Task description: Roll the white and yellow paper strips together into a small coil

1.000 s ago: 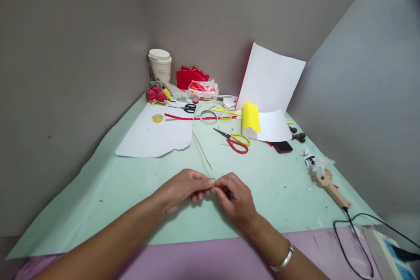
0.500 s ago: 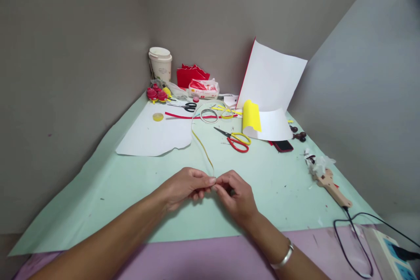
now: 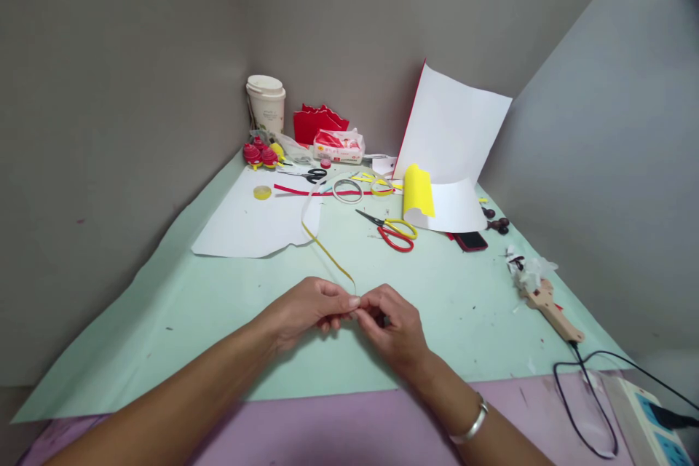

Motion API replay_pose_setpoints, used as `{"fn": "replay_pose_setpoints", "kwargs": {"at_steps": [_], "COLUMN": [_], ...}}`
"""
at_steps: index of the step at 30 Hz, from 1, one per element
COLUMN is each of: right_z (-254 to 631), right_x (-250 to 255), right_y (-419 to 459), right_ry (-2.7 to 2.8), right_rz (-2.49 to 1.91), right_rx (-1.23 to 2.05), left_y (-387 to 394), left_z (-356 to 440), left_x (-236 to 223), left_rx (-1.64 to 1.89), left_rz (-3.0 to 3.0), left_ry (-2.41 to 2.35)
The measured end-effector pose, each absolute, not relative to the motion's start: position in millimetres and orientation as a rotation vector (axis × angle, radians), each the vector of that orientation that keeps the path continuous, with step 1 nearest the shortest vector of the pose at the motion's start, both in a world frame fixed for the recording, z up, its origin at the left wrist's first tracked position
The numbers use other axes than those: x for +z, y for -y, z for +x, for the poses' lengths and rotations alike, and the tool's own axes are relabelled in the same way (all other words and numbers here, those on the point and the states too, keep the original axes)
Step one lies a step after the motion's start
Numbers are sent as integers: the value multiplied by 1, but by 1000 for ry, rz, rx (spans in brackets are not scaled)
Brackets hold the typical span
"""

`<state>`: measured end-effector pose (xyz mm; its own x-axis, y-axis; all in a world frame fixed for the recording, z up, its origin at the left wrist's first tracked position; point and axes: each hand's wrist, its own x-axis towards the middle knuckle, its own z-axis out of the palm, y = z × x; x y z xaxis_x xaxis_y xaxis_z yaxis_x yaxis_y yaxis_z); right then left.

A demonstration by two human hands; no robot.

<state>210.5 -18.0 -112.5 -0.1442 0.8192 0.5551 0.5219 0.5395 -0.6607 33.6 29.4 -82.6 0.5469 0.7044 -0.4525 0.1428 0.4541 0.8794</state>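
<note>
My left hand [image 3: 320,307] and my right hand [image 3: 390,324] meet fingertip to fingertip over the near part of the table. Between them they pinch the end of a thin yellow strip [image 3: 329,256], pale on its other face. From my fingers the strip rises and loops away toward the back, curling round near the yellow roll of paper. Its pinched end is hidden by my fingertips. Beyond my hands lie scissors [image 3: 397,234] with one red and one yellow handle, blades pointing left. A white tape roll [image 3: 348,191] rests farther back beside a red strip [image 3: 300,193].
White paper [image 3: 240,229] and a yellow tape roll [image 3: 262,192] lie left. Black scissors [image 3: 314,175], a lidded cup [image 3: 266,102] and red lantern-like pieces [image 3: 261,154] stand behind. At right are yellow paper [image 3: 418,191], a phone [image 3: 470,242], a glue gun [image 3: 554,312] and a power strip [image 3: 652,415].
The strip's loop has swung to the left, its bend now lying over the white paper's edge. Both hands keep nearly the same place and pinch.
</note>
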Motion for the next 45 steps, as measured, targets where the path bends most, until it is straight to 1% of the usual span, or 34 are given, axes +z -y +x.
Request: {"fn": "replay_pose_setpoints", "kwargs": {"at_steps": [7, 9, 11, 16, 20, 24, 36, 45], "right_z": [217, 217, 216, 211, 208, 208, 213, 210], "right_x": [-113, -113, -112, -112, -113, -114, -112, -112], "right_y": [15, 15, 15, 16, 17, 17, 17, 17], "right_ry": [1788, 1769, 1746, 1747, 1793, 1814, 1854, 1792], "right_rz": [-1102, -1109, -1126, -1155, -1137, -1127, -1058, -1114], "right_rx": [735, 787, 744, 409, 265, 264, 392, 324], "left_y": [-33, -33, -33, -28, -26, -28, -31, -30], "left_z": [30, 30, 31, 37, 38, 36, 32, 35], "left_x": [-80, -80, -80, -80, -81, -83, -80, -83], "left_rx": [333, 316, 337, 463, 498, 462, 403, 442], "left_rz": [1074, 1069, 1051, 1006, 1007, 1015, 1015, 1000], "left_ry": [-911, -906, -921, -977, -988, -964, -915, -964]}}
